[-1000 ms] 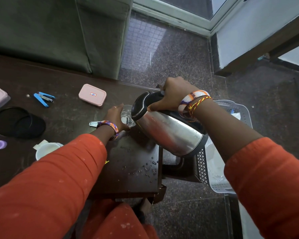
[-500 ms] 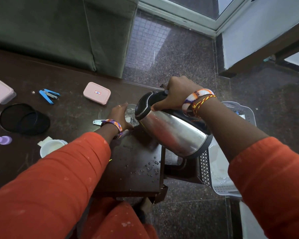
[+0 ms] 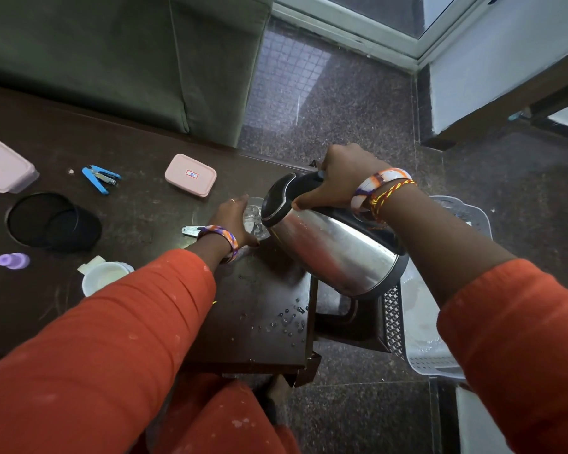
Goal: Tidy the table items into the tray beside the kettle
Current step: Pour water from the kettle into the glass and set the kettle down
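Note:
My right hand [image 3: 338,178] grips the black handle of a steel kettle [image 3: 335,250], which is tilted with its spout over a clear glass [image 3: 254,221]. My left hand [image 3: 232,217] is wrapped around that glass on the dark table [image 3: 138,224]. A grey perforated tray [image 3: 420,339] sits on the floor to the right, partly hidden by my right arm. Loose on the table lie a pink lidded box [image 3: 191,175], a second pink box [image 3: 4,165], a blue stapler [image 3: 99,178], a black lid and dish [image 3: 54,221], a purple cap [image 3: 13,260] and a white cup [image 3: 104,276].
A small metal clipper [image 3: 189,230] lies just left of my left wrist. Water drops [image 3: 286,317] spot the table's near right corner. A green sofa [image 3: 128,57] stands behind the table. Speckled floor [image 3: 341,109] lies to the right.
Both hands, the kettle and the glass keep the same pose. Only the view has shifted slightly, moving everything a little right and down in the picture.

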